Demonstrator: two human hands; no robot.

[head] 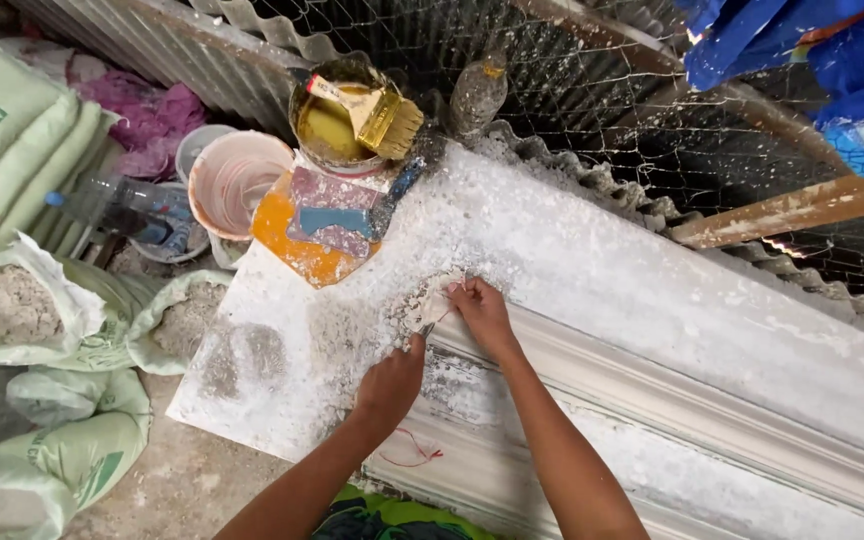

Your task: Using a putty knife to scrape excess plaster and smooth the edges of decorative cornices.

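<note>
A long white plaster moulding [652,400] with ridged profile lies on a plaster-dusted slab [572,250]. My right hand [482,315] pinches a whitish plaster clump [430,300] at the moulding's upper left end. My left hand [392,385] sits just below it, fingers curled around a small grey tool [424,329] whose tip pokes out toward the clump. Both forearms reach in from the bottom edge. The rest of the tool is hidden in the fist.
At the slab's far corner stand a tin of yellow liquid [327,130] with a brush [382,115], a pink bucket [237,180], a blue-handled trowel [347,220] and a plastic bottle [477,90]. Green sacks [2,130] and an open powder bag [22,300] fill the left. Wire mesh [652,110] and a wooden bar [792,210] lie behind.
</note>
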